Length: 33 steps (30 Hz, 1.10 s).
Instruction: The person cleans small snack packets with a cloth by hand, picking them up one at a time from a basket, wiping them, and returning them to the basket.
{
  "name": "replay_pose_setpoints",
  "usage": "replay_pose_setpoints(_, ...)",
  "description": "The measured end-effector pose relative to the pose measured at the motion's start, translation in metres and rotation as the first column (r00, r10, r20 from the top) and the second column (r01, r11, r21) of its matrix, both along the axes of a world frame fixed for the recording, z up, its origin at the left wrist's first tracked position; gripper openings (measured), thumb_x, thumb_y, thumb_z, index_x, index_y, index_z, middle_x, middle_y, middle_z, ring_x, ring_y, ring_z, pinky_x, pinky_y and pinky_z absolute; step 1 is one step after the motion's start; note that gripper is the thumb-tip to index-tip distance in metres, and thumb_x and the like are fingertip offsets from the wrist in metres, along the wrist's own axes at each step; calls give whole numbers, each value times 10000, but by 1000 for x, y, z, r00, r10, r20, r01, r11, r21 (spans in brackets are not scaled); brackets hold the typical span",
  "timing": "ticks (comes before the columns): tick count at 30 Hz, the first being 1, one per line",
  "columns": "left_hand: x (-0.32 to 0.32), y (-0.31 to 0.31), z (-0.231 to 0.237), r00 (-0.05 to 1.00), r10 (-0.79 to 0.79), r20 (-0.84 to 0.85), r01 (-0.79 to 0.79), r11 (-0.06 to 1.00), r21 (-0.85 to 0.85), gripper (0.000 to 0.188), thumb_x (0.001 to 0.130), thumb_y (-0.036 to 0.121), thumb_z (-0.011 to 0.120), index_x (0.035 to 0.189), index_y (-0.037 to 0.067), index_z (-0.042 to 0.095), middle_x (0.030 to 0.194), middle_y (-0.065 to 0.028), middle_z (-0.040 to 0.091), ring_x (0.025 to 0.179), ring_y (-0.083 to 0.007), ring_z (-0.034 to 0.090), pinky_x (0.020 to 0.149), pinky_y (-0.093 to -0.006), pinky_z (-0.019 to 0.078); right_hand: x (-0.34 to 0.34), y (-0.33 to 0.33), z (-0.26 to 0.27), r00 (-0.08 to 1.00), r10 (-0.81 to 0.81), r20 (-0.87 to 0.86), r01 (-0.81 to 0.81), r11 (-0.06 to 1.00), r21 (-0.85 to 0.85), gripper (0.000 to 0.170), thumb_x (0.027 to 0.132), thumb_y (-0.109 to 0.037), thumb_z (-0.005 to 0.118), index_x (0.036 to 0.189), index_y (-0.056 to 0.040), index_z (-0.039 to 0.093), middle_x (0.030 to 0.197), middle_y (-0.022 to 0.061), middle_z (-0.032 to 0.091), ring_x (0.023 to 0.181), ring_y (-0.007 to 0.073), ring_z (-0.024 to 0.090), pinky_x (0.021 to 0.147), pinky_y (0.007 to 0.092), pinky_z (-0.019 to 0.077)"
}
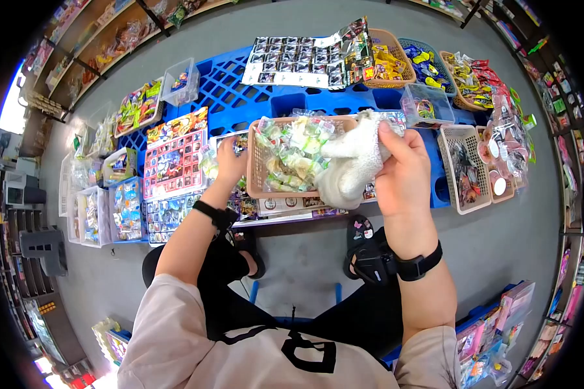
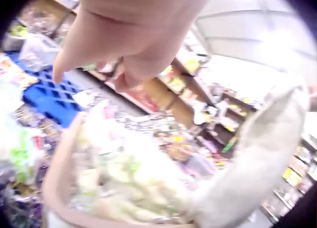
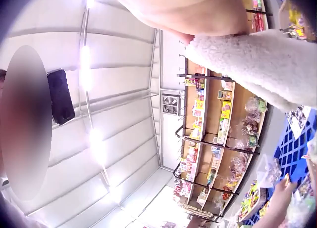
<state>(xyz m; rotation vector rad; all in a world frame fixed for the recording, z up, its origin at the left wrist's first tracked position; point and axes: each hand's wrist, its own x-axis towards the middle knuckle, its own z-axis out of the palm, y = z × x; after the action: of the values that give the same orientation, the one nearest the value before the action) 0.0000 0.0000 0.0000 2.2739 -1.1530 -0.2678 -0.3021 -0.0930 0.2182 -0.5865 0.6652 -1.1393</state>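
Note:
My right hand (image 1: 407, 178) grips one end of a white fluffy cloth (image 1: 352, 165), thumb on top. The cloth hangs over the right side of a pink-beige plastic basket (image 1: 256, 188). Small clear packets with green and white print (image 1: 293, 155) fill the basket. Just beyond its left side is my left hand (image 1: 231, 162), close over a clear packet (image 1: 208, 162) and printed sheets. In the left wrist view the fingers (image 2: 130, 78) hang loosely bent with nothing between them. The right wrist view shows the cloth (image 3: 257, 60) drooping from the hand; the gripping fingertips are mostly hidden.
A blue slatted pallet (image 1: 224, 84) bears the goods. A sheet of black packets (image 1: 292, 61) lies at the back. Baskets of yellow packets (image 1: 388, 58) and blue packets (image 1: 428, 68) stand back right, a white basket (image 1: 461, 168) at right. Left are a red card sheet (image 1: 175, 159) and clear bins (image 1: 92, 214).

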Motion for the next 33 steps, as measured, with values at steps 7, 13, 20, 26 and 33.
replay_pose_setpoints(7, -153, -4, 149, 606, -580, -545, 457, 814, -358, 493, 747, 275, 656, 1117, 32, 440, 1058, -118, 529, 983, -200, 511, 830, -331, 412, -8, 3, 21, 973, 64, 220, -79, 995, 63, 211, 798, -41, 563, 677, -94, 399, 797, 99, 575, 738, 178, 582, 672, 314, 494)
replay_pose_setpoints(13, -164, -1, 154, 486, -528, -696, 447, 835, -321, 234, 795, 142, 596, 979, 37, 498, 982, -69, 521, 920, -136, 499, 799, -291, 417, -31, -14, 12, 953, 27, 301, -43, 998, 46, 161, 813, -59, 548, 701, -88, 435, 808, 104, 586, 754, 183, 588, 677, 320, 498)
replay_pose_setpoints(20, -178, -5, 166, 551, -621, -557, 655, 736, -172, 673, 741, 210, 662, 1227, 35, 230, 1261, -171, 327, 1183, -266, 332, 947, -360, 311, -51, -13, 16, 942, 33, 333, -54, 997, 54, 49, 820, -76, 531, 852, -40, 529, 878, 89, 592, 838, 183, 580, 751, 327, 477)
replay_pose_setpoints(26, -205, -31, 118, 473, -652, -593, 636, 718, -283, 1087, 645, 227, 744, 1325, 73, -91, 1342, -237, 209, 1280, -296, 147, 1025, -369, 161, -51, -3, 34, 879, 102, 465, -144, 988, 55, 101, 820, -95, 539, 865, -6, 555, 877, 97, 593, 828, 187, 586, 749, 338, 484)
replay_pose_setpoints(33, -189, -31, 130, 499, -444, -744, 686, 727, 27, 888, 653, 239, 733, 1331, 71, 184, 1198, -150, 435, 1145, -262, 382, 968, -370, 278, -67, -12, 38, 854, 49, 518, -59, 998, 3, 144, 837, -142, 522, 872, -10, 570, 857, 91, 601, 817, 184, 586, 742, 334, 482)
